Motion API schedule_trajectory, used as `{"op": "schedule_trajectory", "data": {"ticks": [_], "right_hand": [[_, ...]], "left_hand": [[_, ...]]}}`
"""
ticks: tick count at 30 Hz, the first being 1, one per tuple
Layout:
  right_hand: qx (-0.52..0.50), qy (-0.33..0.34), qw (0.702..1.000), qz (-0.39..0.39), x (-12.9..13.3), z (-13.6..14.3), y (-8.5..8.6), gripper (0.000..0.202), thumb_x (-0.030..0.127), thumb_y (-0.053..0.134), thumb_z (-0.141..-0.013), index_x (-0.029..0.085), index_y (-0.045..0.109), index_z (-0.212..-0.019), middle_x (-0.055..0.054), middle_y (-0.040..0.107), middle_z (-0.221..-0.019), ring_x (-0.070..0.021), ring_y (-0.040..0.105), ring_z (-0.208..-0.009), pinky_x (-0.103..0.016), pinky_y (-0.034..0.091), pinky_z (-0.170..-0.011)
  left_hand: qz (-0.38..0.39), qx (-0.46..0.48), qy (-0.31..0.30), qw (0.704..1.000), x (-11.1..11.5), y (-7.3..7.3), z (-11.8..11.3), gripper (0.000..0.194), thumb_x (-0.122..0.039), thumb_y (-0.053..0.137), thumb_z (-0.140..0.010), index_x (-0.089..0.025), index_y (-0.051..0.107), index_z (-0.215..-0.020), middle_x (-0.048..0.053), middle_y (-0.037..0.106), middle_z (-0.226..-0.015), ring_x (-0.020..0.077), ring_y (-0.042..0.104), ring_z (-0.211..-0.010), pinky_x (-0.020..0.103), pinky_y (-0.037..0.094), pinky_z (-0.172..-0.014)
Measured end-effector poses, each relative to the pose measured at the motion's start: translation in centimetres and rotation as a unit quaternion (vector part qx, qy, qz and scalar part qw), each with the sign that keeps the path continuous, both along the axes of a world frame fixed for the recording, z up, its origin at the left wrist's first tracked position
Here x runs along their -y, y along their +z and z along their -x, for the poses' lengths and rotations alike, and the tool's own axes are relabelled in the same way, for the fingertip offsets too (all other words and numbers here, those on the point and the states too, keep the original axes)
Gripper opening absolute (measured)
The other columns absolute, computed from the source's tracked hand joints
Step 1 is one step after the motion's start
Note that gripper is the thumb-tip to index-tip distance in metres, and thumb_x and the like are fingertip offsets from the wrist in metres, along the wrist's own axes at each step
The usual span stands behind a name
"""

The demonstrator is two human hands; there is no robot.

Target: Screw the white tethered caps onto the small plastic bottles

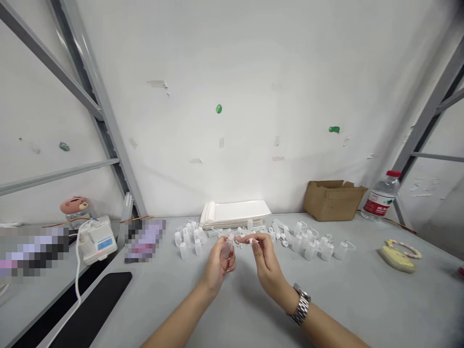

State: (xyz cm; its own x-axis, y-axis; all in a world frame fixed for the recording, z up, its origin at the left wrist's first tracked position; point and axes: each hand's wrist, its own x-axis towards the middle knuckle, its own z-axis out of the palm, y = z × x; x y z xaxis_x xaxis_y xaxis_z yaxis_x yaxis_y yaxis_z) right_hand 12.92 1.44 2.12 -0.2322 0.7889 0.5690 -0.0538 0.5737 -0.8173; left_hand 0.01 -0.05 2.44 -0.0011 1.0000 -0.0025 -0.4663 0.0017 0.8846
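Note:
My left hand [220,261] is closed round a small translucent plastic bottle [227,247], held tilted over the middle of the table. Just to its right, my right hand [266,258] pinches a small white cap [253,241] between thumb and fingers. The cap is apart from the bottle's mouth. Behind both hands lie several loose small bottles and caps [285,243]. To the left stands a group of similar little bottles [184,250], and to the right another group of capped bottles [326,251], some with thin loop straps.
A stack of white trays or sheets [235,212] rests against the wall. A brown cardboard box [333,200] and a red-capped water bottle [380,198] stand at back right. Farther right lies a yellow item [397,259]; at left are a white power strip [97,239] and a black mat [97,304].

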Motion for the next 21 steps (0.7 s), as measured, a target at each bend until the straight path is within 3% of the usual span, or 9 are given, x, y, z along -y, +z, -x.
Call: {"op": "schedule_trajectory", "data": {"ticks": [9, 21], "right_hand": [[-0.011, -0.006, 1.0, 0.006, 0.0, 0.1, 0.1, 0.015, 0.032, 0.032, -0.092, 0.022, 0.044, -0.095, -0.007, 0.056, -0.101, -0.0172, 0.053, -0.101, -0.035, 0.043, -0.087], [-0.013, -0.02, 0.999, 0.038, -0.1, 0.2, 0.4, 0.018, 0.036, 0.031, -0.092, 0.022, 0.043, -0.092, -0.006, 0.056, -0.098, -0.0167, 0.054, -0.092, -0.034, 0.044, -0.081]], "left_hand": [[-0.006, 0.0, -0.007, 1.0, -0.2, -0.4, 0.1, 0.019, -0.038, 0.047, -0.072, -0.02, 0.042, -0.074, -0.006, 0.041, -0.059, 0.0047, 0.028, -0.041, 0.019, 0.018, -0.041], [-0.039, -0.058, 0.032, 0.997, -0.7, -1.6, -0.2, 0.039, -0.055, 0.054, -0.071, -0.017, 0.045, -0.071, -0.008, 0.039, -0.055, 0.0023, 0.026, -0.038, 0.019, 0.017, -0.039]]}}
